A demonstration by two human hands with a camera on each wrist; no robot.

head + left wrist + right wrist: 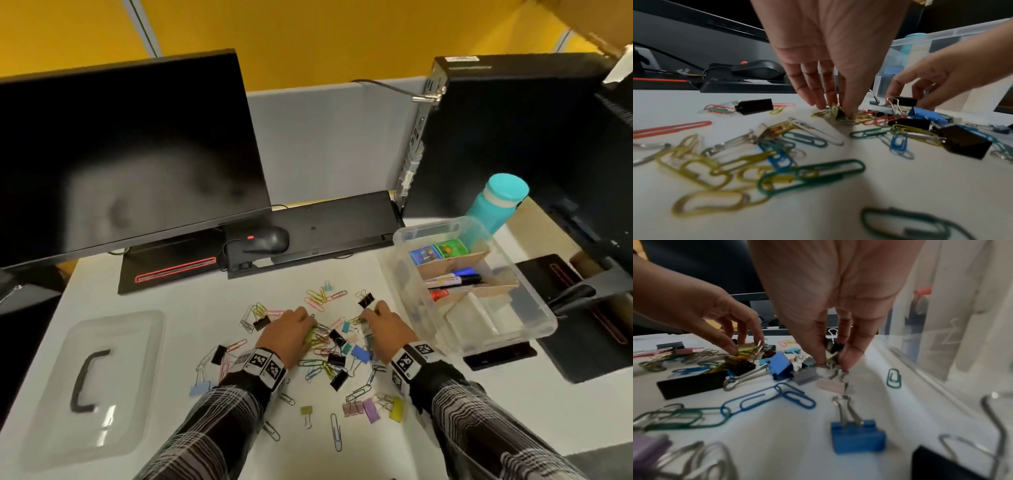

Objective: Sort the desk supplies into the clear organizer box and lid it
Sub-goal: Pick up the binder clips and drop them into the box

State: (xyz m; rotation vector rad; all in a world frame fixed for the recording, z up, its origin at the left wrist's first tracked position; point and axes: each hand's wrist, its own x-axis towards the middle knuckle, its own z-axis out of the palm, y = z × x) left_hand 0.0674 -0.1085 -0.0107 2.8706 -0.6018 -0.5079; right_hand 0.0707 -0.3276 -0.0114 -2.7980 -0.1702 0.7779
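Both hands are down in a scatter of paper clips [337, 437] and binder clips [337, 359] on the white bench [164, 301]. The left hand [291, 334] has its fingers [807, 91] bunched downward, pinching a yellow-green clip [837, 112] at the middle of the pile. The right hand [385, 329] likewise points down, thumb and fingertips [851, 358] pressed together on a small clip [831, 356] whose colour I cannot tell; a black binder clip [833, 346] sits just behind those fingers.

The box [534, 329] stands on the bench to the right of the pile, open, near the right hand. Cardboard dividers split it into compartments: 2 small rolls [438, 251], 1 blue and 1 green, lie in the far one, markers [452, 279] in the next, and the nearest holds something white. Its lid [102, 387], clear with a black handle, lies flat on the bench well to the left of the left hand.

Behind the pile are a keyboard [329, 229] with a black mouse [265, 240] on it, a dark monitor [120, 154] at the left and a black computer case [513, 137] at the right. A teal bottle [496, 205] stands just behind the box.
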